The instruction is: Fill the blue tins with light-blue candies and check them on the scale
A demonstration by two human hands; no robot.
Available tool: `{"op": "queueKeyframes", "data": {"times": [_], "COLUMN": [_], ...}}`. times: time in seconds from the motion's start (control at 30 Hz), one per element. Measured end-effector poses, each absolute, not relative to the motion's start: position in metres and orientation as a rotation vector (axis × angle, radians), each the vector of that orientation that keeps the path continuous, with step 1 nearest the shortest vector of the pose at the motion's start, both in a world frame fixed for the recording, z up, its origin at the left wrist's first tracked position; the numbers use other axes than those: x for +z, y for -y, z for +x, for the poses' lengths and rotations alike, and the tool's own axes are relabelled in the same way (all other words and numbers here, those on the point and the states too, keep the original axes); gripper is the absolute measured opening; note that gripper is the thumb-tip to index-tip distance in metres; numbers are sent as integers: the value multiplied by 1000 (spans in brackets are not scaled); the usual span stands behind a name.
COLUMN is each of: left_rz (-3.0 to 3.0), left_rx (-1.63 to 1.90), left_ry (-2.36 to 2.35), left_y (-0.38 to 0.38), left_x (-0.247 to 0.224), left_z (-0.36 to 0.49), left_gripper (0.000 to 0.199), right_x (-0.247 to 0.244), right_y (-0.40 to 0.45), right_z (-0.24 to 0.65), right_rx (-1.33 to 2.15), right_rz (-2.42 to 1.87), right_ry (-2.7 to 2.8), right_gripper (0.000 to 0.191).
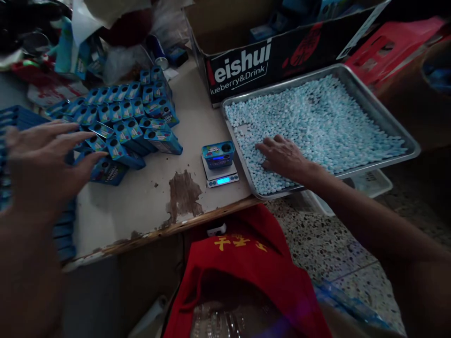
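My left hand (pixel 49 162) is above the left of the table, thumb and fingers apart and nothing between them. Just beyond its fingertips stand rows of small blue candy boxes (pixel 130 129), several leaning on each other. My right hand (pixel 283 157) is palm down in a metal tray (pixel 382 110), its bent fingers apart and touching pale blue and white candies (pixel 313 117). Between my hands, a single blue box (pixel 218 155) rests on a small digital scale (pixel 222 180) with a lit blue display. Its digits are too small to read.
A black printed carton (pixel 246 65) holding blue boxes stands behind the tray. More blue boxes (pixel 63 234) are stacked at the left, partly behind my arm. A drink can (pixel 160 58) and plastic bags lie farther back. A red crate (pixel 387 51) is at right. The table's worn wooden edge (pixel 169 227) runs in front.
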State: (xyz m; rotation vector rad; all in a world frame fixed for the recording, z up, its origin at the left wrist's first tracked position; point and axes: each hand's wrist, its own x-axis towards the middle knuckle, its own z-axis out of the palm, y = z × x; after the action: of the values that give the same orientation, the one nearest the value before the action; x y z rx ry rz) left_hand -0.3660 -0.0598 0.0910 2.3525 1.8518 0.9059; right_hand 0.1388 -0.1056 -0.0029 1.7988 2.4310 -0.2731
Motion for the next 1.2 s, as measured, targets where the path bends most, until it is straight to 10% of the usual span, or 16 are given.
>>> {"op": "queueKeyframes", "data": {"times": [0.47, 1.2], "left_rz": [2788, 2183], "left_rx": [236, 719], "left_ry": [-1330, -1241], "left_y": [57, 59], "left_x": [17, -73], "left_z": [-287, -257], "left_gripper": [30, 24], "right_x": [4, 68], "right_y": [85, 45], "right_z": [171, 80], "right_rx": [-1033, -1086], "right_rz": [2132, 1678], "right_ry": [-2253, -2790], "right_gripper": [17, 12]}}
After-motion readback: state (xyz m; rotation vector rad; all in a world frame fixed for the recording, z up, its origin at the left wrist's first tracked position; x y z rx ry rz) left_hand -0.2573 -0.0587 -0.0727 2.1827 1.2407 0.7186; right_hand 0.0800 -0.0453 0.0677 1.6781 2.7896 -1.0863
